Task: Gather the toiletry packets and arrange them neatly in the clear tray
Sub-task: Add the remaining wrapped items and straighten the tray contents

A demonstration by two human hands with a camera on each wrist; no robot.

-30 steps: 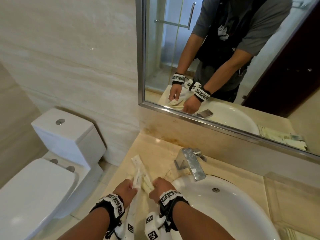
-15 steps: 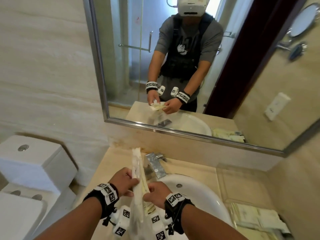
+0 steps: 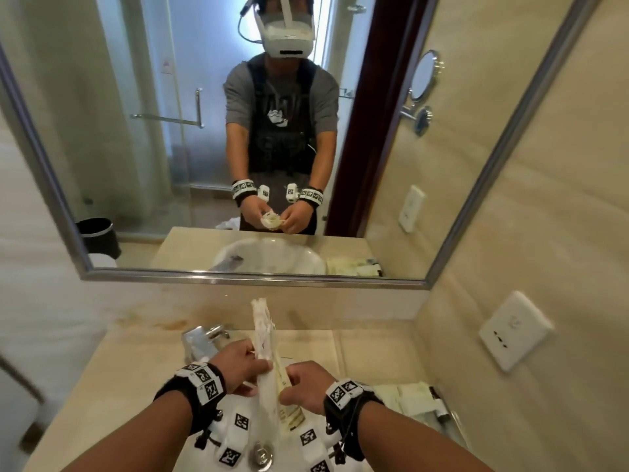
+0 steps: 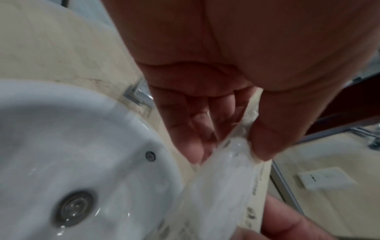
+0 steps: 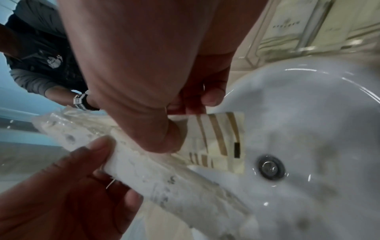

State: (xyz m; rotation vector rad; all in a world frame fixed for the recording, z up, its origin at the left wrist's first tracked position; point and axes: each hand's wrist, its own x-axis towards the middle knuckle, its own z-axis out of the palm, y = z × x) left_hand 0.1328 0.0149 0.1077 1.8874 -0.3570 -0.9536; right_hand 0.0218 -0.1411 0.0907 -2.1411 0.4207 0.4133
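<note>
Both hands hold a bundle of long toiletry packets (image 3: 262, 335) upright over the sink. My left hand (image 3: 252, 367) pinches a white crinkly packet (image 4: 224, 178) between thumb and fingers. My right hand (image 3: 291, 386) grips a cream packet with gold stripes (image 5: 222, 139), thumb pressed on its face. The clear tray (image 3: 374, 356) lies on the counter to the right of the basin. Several flat cream packets (image 3: 408, 396) lie in its near end, also seen in the right wrist view (image 5: 308, 32).
The white basin (image 3: 245, 434) with its drain is right under the hands, and the chrome tap (image 3: 200, 338) stands behind on the left. A wall mirror (image 3: 238, 148) rises behind the beige counter (image 3: 102, 386). A wall socket (image 3: 514, 330) is on the right wall.
The hands lifted the packet bundle from the counter left of the tap and carried it right, over the basin. The head view swung right, bringing the tray into sight.
</note>
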